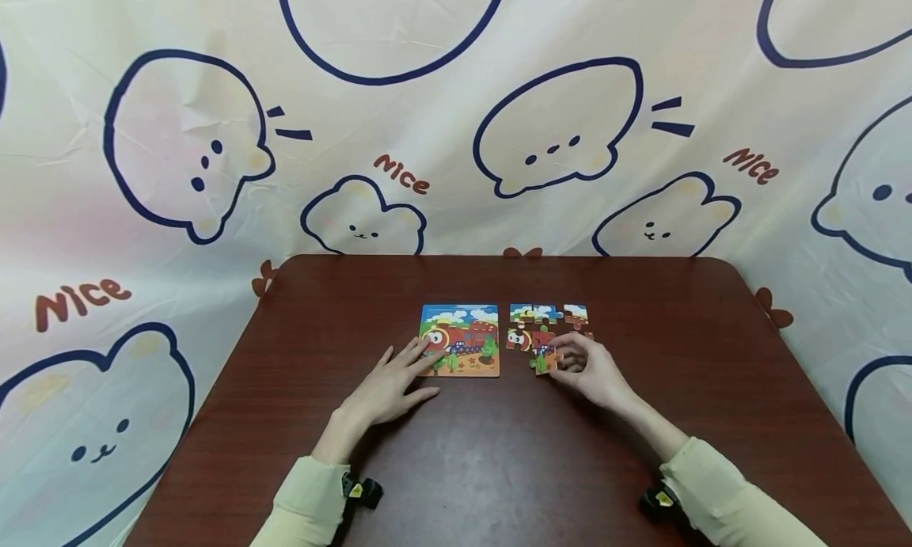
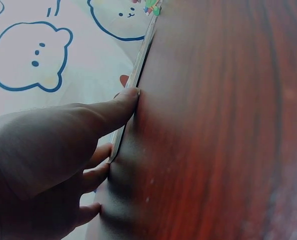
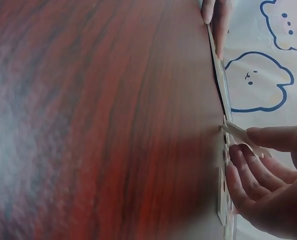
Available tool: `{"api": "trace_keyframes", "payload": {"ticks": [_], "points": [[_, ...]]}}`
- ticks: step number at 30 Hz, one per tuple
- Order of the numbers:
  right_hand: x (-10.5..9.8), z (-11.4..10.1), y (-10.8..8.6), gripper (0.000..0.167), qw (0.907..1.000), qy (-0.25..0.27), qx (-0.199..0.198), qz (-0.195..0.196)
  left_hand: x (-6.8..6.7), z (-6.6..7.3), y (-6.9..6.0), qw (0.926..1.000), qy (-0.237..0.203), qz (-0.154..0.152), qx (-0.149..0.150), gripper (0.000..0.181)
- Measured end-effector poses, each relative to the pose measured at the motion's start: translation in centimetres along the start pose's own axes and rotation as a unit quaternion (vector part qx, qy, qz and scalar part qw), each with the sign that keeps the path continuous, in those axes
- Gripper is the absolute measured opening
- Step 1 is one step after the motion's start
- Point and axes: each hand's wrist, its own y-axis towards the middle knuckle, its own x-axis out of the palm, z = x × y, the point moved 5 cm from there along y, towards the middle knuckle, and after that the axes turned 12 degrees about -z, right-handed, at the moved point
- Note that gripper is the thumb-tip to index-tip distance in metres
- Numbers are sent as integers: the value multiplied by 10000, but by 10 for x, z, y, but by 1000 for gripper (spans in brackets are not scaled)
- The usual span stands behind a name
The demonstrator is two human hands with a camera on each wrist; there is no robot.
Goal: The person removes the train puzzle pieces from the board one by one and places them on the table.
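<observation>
A square picture card point(image 1: 466, 325) with a colourful train scene lies flat on the table. My left hand point(image 1: 388, 382) rests at its lower left, fingers spread, some fingertips on the picture; the thumb touches its near edge in the left wrist view. Just right of the card lie several jigsaw pieces point(image 1: 519, 339), partly set out in rows. My right hand point(image 1: 597, 373) pinches one jigsaw piece point(image 3: 238, 134) between thumb and fingers. That piece is tilted, one end low by the others in the right wrist view. The right fingers partly hide pieces beneath them.
The dark brown wooden table point(image 1: 470, 460) stretches in front of the card and to both sides. Behind it hangs a pale cloth point(image 1: 449, 119) with cartoon outlines. A black wrist camera point(image 1: 365, 491) sits on the left wrist, another point(image 1: 659, 501) on the right.
</observation>
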Motion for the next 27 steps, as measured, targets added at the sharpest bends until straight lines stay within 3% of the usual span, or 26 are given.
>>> {"api": "trace_keyframes", "payload": {"ticks": [5,11,16,19,24,27], "points": [[0,0,-1,37,9955,-898,-199,240,1,0,1,9999,105,-27,-52,65],[1,1,-2,36,9761,-1964,-761,525,1,1,2,9999,110,-49,-80,66],[2,15,-1,34,9607,-2339,-1302,738,0,2,2,9999,96,-41,-78,65],[2,14,-2,37,9584,-2404,-1316,792,0,2,2,9999,115,-26,-80,65],[2,-1,-4,44,9629,-2407,-1010,690,1,1,1,9999,105,28,-44,65],[2,-4,-3,43,9630,-2478,-848,639,5,-3,2,9997,96,203,105,64]]}}
